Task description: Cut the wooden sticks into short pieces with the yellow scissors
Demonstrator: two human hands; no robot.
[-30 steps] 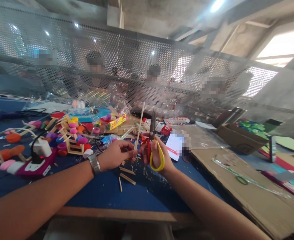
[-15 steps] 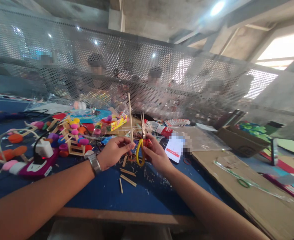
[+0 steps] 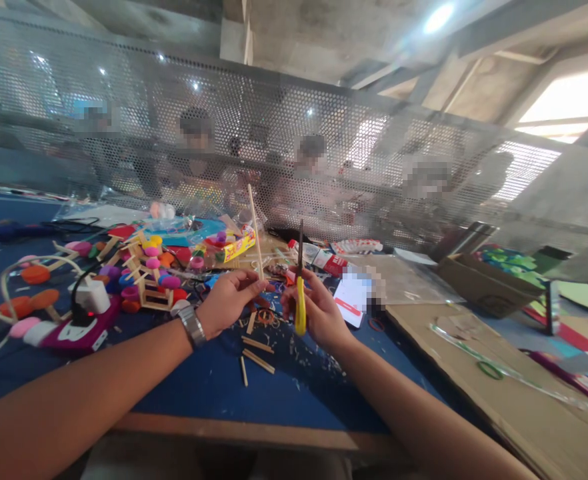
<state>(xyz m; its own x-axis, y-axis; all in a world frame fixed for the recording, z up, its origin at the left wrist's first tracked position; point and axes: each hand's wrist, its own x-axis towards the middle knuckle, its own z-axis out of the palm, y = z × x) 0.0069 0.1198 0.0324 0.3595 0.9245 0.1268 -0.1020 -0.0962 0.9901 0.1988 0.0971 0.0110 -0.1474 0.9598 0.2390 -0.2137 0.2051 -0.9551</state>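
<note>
Wooden stick, light and probably brittle, is being pinched low by the left hand; the right hand is gripping scissors.

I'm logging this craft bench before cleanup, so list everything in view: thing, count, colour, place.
wooden stick: one, pale, upright in the left hand
scissors: one, yellow handles, blades up, in the right hand
cut stick pieces: several, pale, on the blue table
stick-and-ball models: cluster, multicoloured, far left
cardboard sheet: one, brown, right
cardboard box: one, brown, right rear
mesh screen: one, grey, behind
wristwatch: one, silver, left wrist
left hand: one
right hand: one
</note>
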